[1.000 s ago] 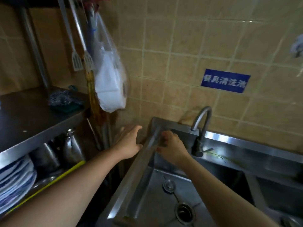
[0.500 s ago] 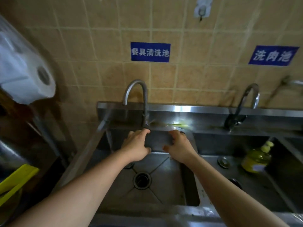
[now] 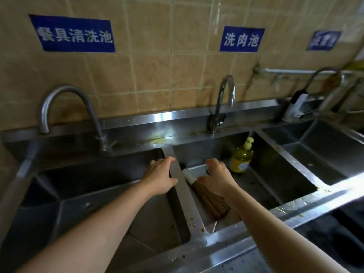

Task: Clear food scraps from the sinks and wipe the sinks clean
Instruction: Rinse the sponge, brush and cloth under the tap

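Fingers: left hand (image 3: 160, 175) spread flat on divider (image 3: 182, 192); right hand (image 3: 215, 177) curled, grip unclear (over brush (image 3: 206, 192)). Soap bottle (image 3: 241, 157) just beyond. Brush handle points far-left, bristles near-right.

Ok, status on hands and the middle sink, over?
Left hand open, resting on the divider. Right hand over the brush in the middle sink, grip unclear. Soap bottle stands behind; scraps on the front rim.

Just one head-worn wide-angle view, looking forward and down from close above the stainless steel triple sink unit (image 3: 178, 186), facing the tan tiled wall (image 3: 153, 71).
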Available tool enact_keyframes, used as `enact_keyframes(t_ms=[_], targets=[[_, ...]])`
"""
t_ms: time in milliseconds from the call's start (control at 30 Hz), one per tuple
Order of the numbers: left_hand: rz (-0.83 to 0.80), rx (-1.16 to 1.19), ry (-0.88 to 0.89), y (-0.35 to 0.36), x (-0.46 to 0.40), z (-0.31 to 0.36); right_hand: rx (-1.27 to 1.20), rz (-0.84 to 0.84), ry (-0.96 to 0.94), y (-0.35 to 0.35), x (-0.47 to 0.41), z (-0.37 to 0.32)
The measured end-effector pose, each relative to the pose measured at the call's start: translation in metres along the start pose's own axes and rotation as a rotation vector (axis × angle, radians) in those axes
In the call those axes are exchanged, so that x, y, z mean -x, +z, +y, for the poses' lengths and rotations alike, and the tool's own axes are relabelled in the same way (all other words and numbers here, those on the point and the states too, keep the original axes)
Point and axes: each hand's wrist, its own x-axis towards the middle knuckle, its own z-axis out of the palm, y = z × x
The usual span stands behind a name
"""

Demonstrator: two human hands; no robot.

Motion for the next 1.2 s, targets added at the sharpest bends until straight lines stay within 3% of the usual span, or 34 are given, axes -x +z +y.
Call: enact_keyframes(t_ms=[267, 467, 833, 1200], targets=[[-0.099, -0.002, 0.008, 0.035, -0.048, 0.013, 0.003, -0.017, 0.132, -0.004, -0.036, 0.055], [-0.051, 0.028, -0.093, 0.064, -0.081, 0.015, -0.024, -0.118, 0.166, 0.003, -0.086, 0.089], [0.055, 0.211, -0.335, 0.139, -0.128, 0.036, 0.032, -0.394, 0.068, 0.053, -0.205, 0.167], [0.028, 0.154, -0.360, 0.179, -0.176, 0.037, 0.130, -0.489, -0.010, 0.138, -0.272, 0.201]])
